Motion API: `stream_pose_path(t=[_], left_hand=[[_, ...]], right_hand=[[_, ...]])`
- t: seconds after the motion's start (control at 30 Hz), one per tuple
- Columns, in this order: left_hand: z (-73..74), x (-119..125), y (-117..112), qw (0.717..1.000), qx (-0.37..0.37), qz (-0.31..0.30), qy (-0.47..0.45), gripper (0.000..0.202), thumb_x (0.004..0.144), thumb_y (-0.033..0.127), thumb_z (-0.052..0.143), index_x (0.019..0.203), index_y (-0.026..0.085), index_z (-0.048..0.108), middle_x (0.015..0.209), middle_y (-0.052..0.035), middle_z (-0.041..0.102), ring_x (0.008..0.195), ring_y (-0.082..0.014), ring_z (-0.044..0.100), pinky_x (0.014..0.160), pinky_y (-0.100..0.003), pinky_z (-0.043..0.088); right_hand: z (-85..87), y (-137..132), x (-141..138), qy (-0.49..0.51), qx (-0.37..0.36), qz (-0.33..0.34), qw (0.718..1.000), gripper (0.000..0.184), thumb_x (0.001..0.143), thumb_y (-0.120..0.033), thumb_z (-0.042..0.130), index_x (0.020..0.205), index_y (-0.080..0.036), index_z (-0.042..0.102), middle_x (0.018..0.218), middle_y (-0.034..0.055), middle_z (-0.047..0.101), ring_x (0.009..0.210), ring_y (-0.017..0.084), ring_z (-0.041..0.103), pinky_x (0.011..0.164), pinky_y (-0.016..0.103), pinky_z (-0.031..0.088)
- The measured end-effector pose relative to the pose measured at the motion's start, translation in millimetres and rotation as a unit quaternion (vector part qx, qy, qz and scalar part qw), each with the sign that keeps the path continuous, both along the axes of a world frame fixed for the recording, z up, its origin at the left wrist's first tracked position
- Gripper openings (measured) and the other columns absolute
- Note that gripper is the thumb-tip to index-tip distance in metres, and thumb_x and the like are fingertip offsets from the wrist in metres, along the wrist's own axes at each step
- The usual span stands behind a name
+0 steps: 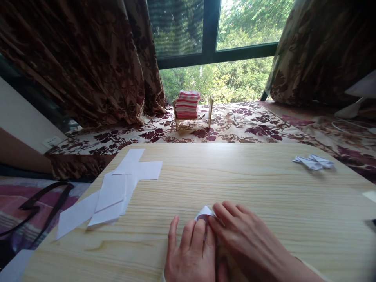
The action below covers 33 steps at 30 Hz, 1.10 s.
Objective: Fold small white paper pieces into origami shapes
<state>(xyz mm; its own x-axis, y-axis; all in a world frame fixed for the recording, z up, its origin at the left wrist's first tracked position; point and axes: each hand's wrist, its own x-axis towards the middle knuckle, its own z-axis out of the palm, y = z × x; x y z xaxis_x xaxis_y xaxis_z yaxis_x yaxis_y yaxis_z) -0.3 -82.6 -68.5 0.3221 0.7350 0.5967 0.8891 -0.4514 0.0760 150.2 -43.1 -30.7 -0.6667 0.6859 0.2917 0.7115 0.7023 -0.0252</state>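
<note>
At the near side of the pale, wood-grained tabletop (235,184), 2 bare hands are working close together over a small folded piece of thin white paper (205,211). The paper is lying on the wood, its peaked far end showing just beyond the fingers. The left hand (192,250) is bending its middle fingers down over it, the little finger standing apart; the right hand (246,231) is keeping its fingers bunched and bent at the paper's right edge. Fingertips are being hidden, so whether either hand is pinching or only pressing, I cannot tell.

The paper is probably going to be handling as light and crisp, holding a crease but tearing or sliding easily; a folded edge, taken between thumb and forefinger, should be giving the safest hold.

Farther off to the left, overlapping flat white paper sheets (113,192) are lying loosely; toward the far right corner, small pointed folded white paper pieces (315,161) are resting. Beyond the table, a small wooden stand (210,111) is bearing a stack of red-and-white striped cloth (187,105), before a dark-framed window (210,31).
</note>
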Motion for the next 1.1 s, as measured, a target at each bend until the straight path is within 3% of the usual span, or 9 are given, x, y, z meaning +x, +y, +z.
stream_pose_path(t=[0.13,0.3,0.5,0.67,0.87,1.1], left_hand=[[2.9,0,0,1.0,-0.013,0.006,-0.004,0.041,0.085,0.047,0.041,0.101,0.019,0.066,0.092,-0.0072,0.066,0.09,-0.0231,0.056,0.101,-0.047,0.024],[4.3,-1,1,1.0,-0.014,-0.001,-0.019,0.043,0.086,0.048,0.038,0.101,0.019,0.066,0.091,-0.0073,0.066,0.091,-0.0234,0.056,0.101,-0.047,0.023],[5.1,-3,2,0.999,-0.026,-0.013,-0.033,0.041,0.083,0.051,0.044,0.1,0.021,0.066,0.093,-0.0063,0.067,0.09,-0.0237,0.056,0.102,-0.048,0.021],[2.8,-6,0,0.998,-0.023,-0.019,-0.058,0.043,0.085,0.051,0.04,0.1,0.02,0.066,0.093,-0.0062,0.067,0.091,-0.0235,0.056,0.105,-0.048,0.02],[-1.0,-9,-4,0.997,0.004,-0.026,-0.07,0.05,0.091,0.049,0.029,0.098,0.018,0.067,0.093,-0.0067,0.068,0.092,-0.0219,0.058,0.107,-0.045,0.018],[1.9,-11,-3,0.998,-0.001,-0.031,-0.062,0.047,0.09,0.048,0.032,0.098,0.018,0.068,0.095,-0.0067,0.069,0.093,-0.0212,0.059,0.108,-0.044,0.018]], right_hand=[[3.7,0,3,0.008,-0.041,0.02,0.999,0.015,0.074,-0.016,0.066,0.087,-0.019,0.059,0.083,0.0037,0.058,0.073,0.019,0.048,0.059,0.03,0.036],[6.7,3,1,0.001,-0.032,-0.015,0.999,0.014,0.072,-0.013,0.066,0.083,-0.021,0.061,0.081,0.0032,0.058,0.074,0.021,0.048,0.06,0.032,0.035],[16.9,9,2,-0.02,-0.14,0.029,0.989,0.01,0.08,-0.016,0.062,0.089,-0.019,0.064,0.086,0.005,0.06,0.073,0.019,0.048,0.059,0.031,0.036],[17.9,8,3,-0.011,-0.119,0.014,0.993,0.013,0.08,-0.019,0.064,0.091,-0.024,0.064,0.083,0.0026,0.059,0.073,0.02,0.048,0.059,0.032,0.035],[14.1,2,2,-0.017,-0.088,0.034,0.995,0.017,0.08,-0.012,0.061,0.095,-0.018,0.063,0.085,0.0042,0.059,0.075,0.02,0.048,0.06,0.033,0.037],[13.2,5,9,-0.006,-0.128,0.056,0.99,0.021,0.082,-0.014,0.057,0.101,-0.022,0.059,0.09,0.0047,0.058,0.078,0.021,0.047,0.062,0.032,0.038]])
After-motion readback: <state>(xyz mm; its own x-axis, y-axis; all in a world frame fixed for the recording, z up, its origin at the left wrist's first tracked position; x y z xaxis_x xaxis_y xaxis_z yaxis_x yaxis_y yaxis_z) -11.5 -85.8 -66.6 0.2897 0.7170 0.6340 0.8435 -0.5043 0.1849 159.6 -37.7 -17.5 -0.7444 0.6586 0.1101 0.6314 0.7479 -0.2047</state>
